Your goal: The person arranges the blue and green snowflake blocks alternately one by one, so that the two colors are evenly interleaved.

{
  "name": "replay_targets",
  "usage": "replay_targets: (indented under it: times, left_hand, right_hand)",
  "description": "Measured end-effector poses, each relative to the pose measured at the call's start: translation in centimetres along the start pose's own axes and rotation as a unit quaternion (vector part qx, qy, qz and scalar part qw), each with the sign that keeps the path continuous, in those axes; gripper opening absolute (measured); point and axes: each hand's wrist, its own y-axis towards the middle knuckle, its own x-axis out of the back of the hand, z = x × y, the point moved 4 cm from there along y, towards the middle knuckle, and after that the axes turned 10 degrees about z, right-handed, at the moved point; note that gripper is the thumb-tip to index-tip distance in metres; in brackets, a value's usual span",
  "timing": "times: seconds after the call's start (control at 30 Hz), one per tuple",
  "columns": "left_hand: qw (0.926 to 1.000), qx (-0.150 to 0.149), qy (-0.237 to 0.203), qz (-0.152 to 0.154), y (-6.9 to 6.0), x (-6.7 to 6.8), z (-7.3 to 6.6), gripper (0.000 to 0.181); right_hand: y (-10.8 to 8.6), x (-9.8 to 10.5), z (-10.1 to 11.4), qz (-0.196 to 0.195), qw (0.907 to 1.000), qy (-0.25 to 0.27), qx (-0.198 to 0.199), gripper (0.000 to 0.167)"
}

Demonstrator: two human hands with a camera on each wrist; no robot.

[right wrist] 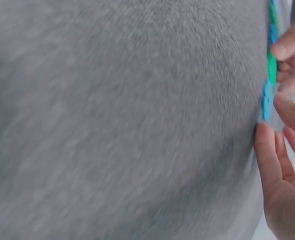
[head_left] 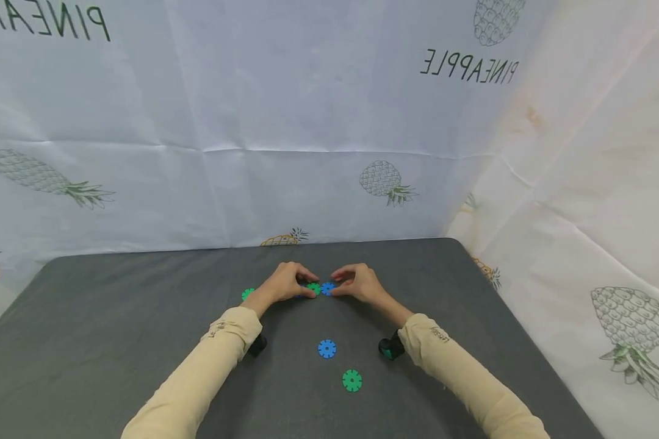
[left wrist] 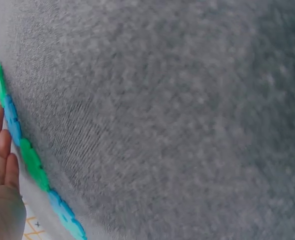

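A row of flat, notched interlocking discs in green and blue lies near the table's far edge. My left hand [head_left: 287, 282] holds the green disc [head_left: 313, 288] near the row's right end between thumb and finger. At that end, the thumb and fingers of my right hand [head_left: 364, 284] pinch the edge of a blue disc [head_left: 327, 288], which meets the green one. Another green disc [head_left: 248, 294] shows left of my left hand, which covers part of the row. In the left wrist view, a green disc [left wrist: 33, 165] and a blue disc [left wrist: 66, 215] continue the alternating line.
A loose blue disc [head_left: 326, 349] and a loose green disc [head_left: 352, 380] lie apart on the dark grey table [head_left: 115, 341], nearer to me. Black wrist devices sit under both sleeves. A white curtain [head_left: 307, 110] with pineapple prints hangs behind the table and along its right side.
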Motion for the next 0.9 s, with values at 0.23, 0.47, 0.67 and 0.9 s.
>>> replay_targets:
  times: [0.23, 0.47, 0.67, 0.9]
  left_hand:
    - [0.9996, -0.016, 0.003, -0.023, 0.4, -0.3, -0.4, 0.033]
    - [0.9995, -0.024, -0.001, -0.019, 1.2, -0.9, -0.8, 0.031]
    - [0.9996, -0.023, 0.003, -0.016, 1.5, -1.1, -0.8, 0.031]
    - [0.9997, -0.017, -0.01, -0.012, 1.7, -1.3, -0.9, 0.029]
  right_hand:
    - [-2.2, 0.9, -0.5, 0.035, 0.9899, 0.132, 0.037, 0.036]
    - [-4.8, 0.4, -0.6, 0.053, 0.9761, 0.211, 0.011, 0.038]
    - [-7.0, -0.8, -0.6, 0.075, 0.9648, 0.252, 0.0, 0.04]
    - [-9.9, -1.6, -0.9, 0.096, 0.9529, 0.287, -0.019, 0.04]
